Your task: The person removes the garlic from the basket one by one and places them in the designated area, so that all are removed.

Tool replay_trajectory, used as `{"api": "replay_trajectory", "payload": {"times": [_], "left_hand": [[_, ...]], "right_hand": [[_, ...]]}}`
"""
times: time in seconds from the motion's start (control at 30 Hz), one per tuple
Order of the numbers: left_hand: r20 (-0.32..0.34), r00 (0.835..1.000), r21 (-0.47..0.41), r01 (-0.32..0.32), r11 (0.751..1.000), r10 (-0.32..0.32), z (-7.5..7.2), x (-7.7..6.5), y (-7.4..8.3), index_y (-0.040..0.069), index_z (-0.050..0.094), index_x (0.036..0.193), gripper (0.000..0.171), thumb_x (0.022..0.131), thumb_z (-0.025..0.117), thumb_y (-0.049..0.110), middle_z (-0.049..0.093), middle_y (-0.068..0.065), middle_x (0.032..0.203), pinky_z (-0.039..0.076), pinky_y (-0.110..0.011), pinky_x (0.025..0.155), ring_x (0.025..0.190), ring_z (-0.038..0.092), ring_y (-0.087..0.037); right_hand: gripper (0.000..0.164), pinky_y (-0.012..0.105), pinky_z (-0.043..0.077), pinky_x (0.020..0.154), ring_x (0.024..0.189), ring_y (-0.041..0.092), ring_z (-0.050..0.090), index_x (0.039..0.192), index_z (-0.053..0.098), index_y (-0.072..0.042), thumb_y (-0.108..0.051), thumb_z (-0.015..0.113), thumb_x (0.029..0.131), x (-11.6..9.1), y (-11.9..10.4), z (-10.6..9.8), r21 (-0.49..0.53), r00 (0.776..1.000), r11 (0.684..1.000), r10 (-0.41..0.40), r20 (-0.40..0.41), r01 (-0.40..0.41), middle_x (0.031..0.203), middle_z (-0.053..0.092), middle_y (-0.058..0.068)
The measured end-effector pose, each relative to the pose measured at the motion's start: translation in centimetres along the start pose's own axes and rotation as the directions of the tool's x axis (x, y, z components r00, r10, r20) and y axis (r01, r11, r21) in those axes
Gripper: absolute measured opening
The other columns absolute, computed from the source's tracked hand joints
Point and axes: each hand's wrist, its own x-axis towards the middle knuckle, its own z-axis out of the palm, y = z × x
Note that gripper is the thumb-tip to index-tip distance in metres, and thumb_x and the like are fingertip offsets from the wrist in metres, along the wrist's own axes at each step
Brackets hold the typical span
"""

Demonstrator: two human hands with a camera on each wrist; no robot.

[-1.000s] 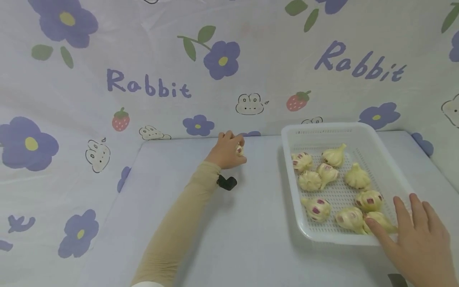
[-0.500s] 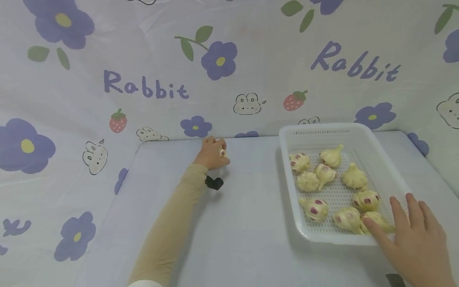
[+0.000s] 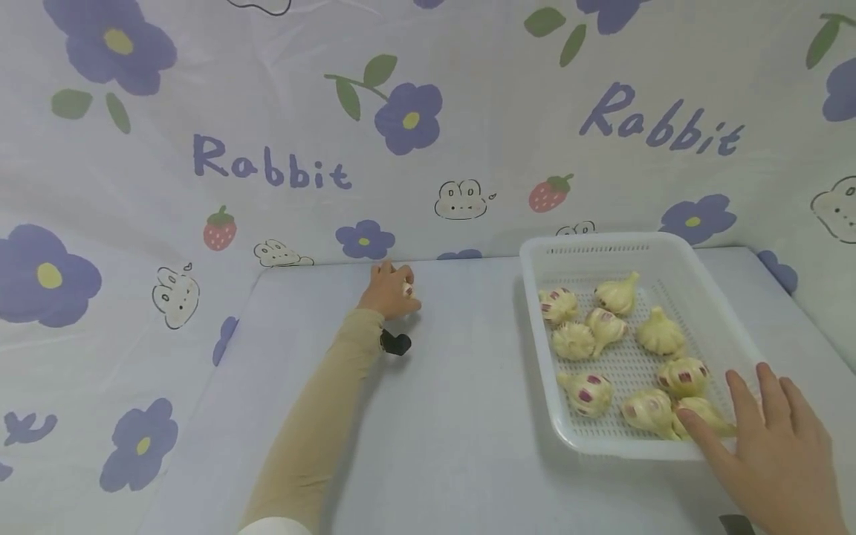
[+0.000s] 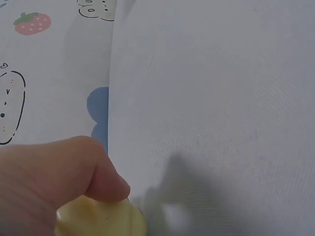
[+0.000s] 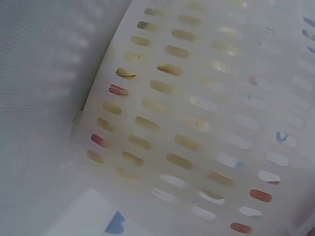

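Near the far edge of the table, my left hand [image 3: 391, 291] grips a garlic bulb [image 3: 409, 290] that is mostly hidden behind the fingers. The left wrist view shows the thumb pressed on the pale yellow bulb [image 4: 101, 216]. My right hand [image 3: 776, 446] lies at the near right corner of a white plastic basket [image 3: 658, 447], fingers straight and spread across its rim. Its thumb tip overlaps a garlic bulb [image 3: 705, 416] inside. Several more bulbs, some with purple patches, lie loose in the basket, including one garlic bulb [image 3: 585, 394] at the near left.
The basket's slotted wall [image 5: 162, 118] fills much of the right wrist view, with yellow and purple showing through the slots. A pale cloth covers the table [image 3: 461, 416]. Behind it hangs a backdrop [image 3: 495, 148] printed with flowers, rabbits and strawberries.
My left hand has moved left along the far side of the table with the garlic bulb, slowing over the last half second. The right hand and the basket have stayed in place.
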Motion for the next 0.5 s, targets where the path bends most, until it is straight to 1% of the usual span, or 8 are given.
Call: {"api": "replay_trajectory", "payload": {"times": [0.03, 0.13, 0.23, 0.3, 0.37, 0.43, 0.5], "left_hand": [[0.0, 1.0, 0.001, 0.005, 1.0, -0.005, 0.1, 0.1, -0.1, 0.013, 0.057, 0.123, 0.043, 0.085, 0.072, 0.028, 0.044, -0.016, 0.131, 0.047, -0.046, 0.102, 0.126, 0.035, -0.035], [0.008, 1.0, 0.002, 0.021, 1.0, -0.021, 0.3, 0.6, -0.5, 0.014, 0.056, 0.123, 0.043, 0.085, 0.072, 0.028, 0.044, -0.015, 0.132, 0.047, -0.046, 0.101, 0.126, 0.035, -0.034], [0.013, 0.999, -0.005, 0.032, 0.999, -0.032, 0.5, 0.9, -0.7, 0.015, 0.057, 0.122, 0.043, 0.085, 0.073, 0.028, 0.044, -0.015, 0.132, 0.048, -0.046, 0.099, 0.126, 0.034, -0.034], [0.015, 0.999, -0.006, 0.04, 0.999, -0.04, 0.6, 1.1, -0.7, 0.015, 0.057, 0.122, 0.042, 0.085, 0.074, 0.028, 0.044, -0.015, 0.132, 0.049, -0.047, 0.098, 0.125, 0.035, -0.033], [0.011, 0.999, -0.005, 0.041, 0.999, -0.041, 0.7, 1.2, -0.8, 0.015, 0.057, 0.122, 0.043, 0.085, 0.074, 0.028, 0.045, -0.014, 0.132, 0.05, -0.047, 0.098, 0.125, 0.035, -0.033], [0.01, 0.999, -0.005, 0.042, 0.999, -0.042, 0.7, 1.2, -0.7, 0.015, 0.058, 0.123, 0.043, 0.085, 0.074, 0.029, 0.045, -0.014, 0.132, 0.05, -0.047, 0.098, 0.126, 0.035, -0.033], [0.012, 0.999, -0.008, 0.04, 0.999, -0.04, 0.7, 1.3, -0.6, 0.015, 0.058, 0.125, 0.044, 0.086, 0.074, 0.029, 0.045, -0.015, 0.133, 0.051, -0.047, 0.098, 0.127, 0.035, -0.033]], "right_hand": [[0.096, 0.077, 0.031, 0.109, 0.13, 0.067, 0.037, 0.138, 0.049, 0.017, -0.068, 0.058, 0.095, 0.0, 0.1, 0.0, 0.001, 0.999, 1.0, -0.02, -0.027, 0.02, 0.145, 0.039, 0.048], [0.095, 0.079, 0.031, 0.107, 0.129, 0.068, 0.037, 0.138, 0.048, 0.016, -0.068, 0.058, 0.095, 0.2, 0.1, 0.0, 0.014, 0.999, 1.0, -0.026, -0.033, 0.027, 0.145, 0.038, 0.048], [0.095, 0.08, 0.03, 0.105, 0.13, 0.068, 0.035, 0.14, 0.046, 0.016, -0.067, 0.058, 0.096, 0.4, 0.2, 0.0, 0.019, 1.0, 1.0, -0.006, 0.002, 0.006, 0.147, 0.036, 0.048], [0.092, 0.081, 0.03, 0.105, 0.13, 0.067, 0.035, 0.14, 0.047, 0.015, -0.064, 0.061, 0.095, 0.5, 0.3, 0.0, 0.027, 1.0, 1.0, -0.002, 0.006, 0.002, 0.147, 0.036, 0.047], [0.092, 0.081, 0.029, 0.105, 0.131, 0.067, 0.034, 0.141, 0.046, 0.015, -0.064, 0.061, 0.095, 0.7, 0.4, 0.0, 0.03, 1.0, 1.0, 0.002, 0.009, -0.002, 0.148, 0.036, 0.047], [0.091, 0.081, 0.03, 0.104, 0.13, 0.067, 0.036, 0.139, 0.048, 0.014, -0.063, 0.062, 0.094, 0.8, 0.5, 0.0, 0.04, 1.0, 0.999, -0.015, -0.026, 0.016, 0.146, 0.038, 0.047], [0.09, 0.081, 0.03, 0.104, 0.13, 0.067, 0.036, 0.14, 0.048, 0.014, -0.063, 0.063, 0.094, 0.9, 0.5, 0.0, 0.048, 0.999, 0.999, -0.014, -0.032, 0.016, 0.147, 0.038, 0.046]]}}
